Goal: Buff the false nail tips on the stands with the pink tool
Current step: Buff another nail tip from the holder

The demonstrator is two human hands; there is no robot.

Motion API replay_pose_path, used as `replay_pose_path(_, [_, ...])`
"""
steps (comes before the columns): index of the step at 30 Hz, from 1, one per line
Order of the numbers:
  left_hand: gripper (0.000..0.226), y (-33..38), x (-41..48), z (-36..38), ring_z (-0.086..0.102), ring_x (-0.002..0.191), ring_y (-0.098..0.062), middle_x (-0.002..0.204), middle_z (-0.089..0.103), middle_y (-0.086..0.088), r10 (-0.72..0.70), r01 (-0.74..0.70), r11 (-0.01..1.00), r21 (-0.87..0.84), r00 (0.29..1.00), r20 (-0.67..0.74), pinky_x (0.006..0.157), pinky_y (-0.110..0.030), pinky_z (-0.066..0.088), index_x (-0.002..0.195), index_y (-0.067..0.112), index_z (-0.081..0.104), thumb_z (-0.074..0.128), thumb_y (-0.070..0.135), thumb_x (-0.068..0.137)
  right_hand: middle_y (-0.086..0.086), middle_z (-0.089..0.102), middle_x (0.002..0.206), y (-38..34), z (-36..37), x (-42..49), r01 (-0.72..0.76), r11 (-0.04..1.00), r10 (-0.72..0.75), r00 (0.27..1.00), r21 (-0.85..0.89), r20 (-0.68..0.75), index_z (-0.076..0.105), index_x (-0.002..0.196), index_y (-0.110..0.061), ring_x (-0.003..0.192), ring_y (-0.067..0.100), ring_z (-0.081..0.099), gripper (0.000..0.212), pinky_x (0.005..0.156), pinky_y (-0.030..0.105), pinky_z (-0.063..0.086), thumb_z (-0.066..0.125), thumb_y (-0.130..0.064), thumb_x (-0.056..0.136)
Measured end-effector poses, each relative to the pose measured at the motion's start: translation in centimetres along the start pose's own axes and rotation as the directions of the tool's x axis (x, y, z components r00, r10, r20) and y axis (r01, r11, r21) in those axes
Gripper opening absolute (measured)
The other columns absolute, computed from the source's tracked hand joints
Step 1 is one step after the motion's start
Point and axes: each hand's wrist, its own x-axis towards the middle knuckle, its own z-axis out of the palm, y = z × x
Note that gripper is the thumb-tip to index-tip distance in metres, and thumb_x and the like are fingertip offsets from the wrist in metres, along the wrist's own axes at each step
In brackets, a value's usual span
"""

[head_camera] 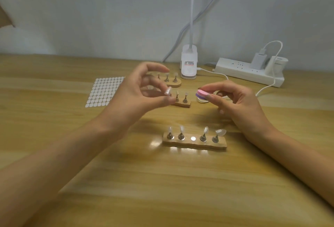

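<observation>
Wooden table: nail stands, dot sheet, power strip, probably lamp clamp.

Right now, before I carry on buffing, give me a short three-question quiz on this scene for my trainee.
1. True or false: the right hand holds the pink tool.
2. How many nail tips stand on the near stand? A) three B) four C) five
3. Fill in: the left hand pinches a ____.
Key: 1 true; 2 B; 3 nail tip.
</observation>
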Motion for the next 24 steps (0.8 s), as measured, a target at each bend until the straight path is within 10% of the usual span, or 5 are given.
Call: replay_pose_path(24, [0.055,-3.5,1.0,2.7,0.076,0.086,-0.019,0.091,0.077,-0.006,0.04,-0.032,0.996,-0.085,0.995,0.097,0.052,-0.029,0.056,0.13,0.022,0.051,0.078,0.006,0.084,0.001,0.068,0.103,-0.6,0.6,-0.6,0.299,0.917,-0.272,0.953,-0.263,0.135,0.074,0.106,-0.019,0.093,0.022,0.062,0.024,0.066,0.036,0.058,0.07,-0.032,0.085])
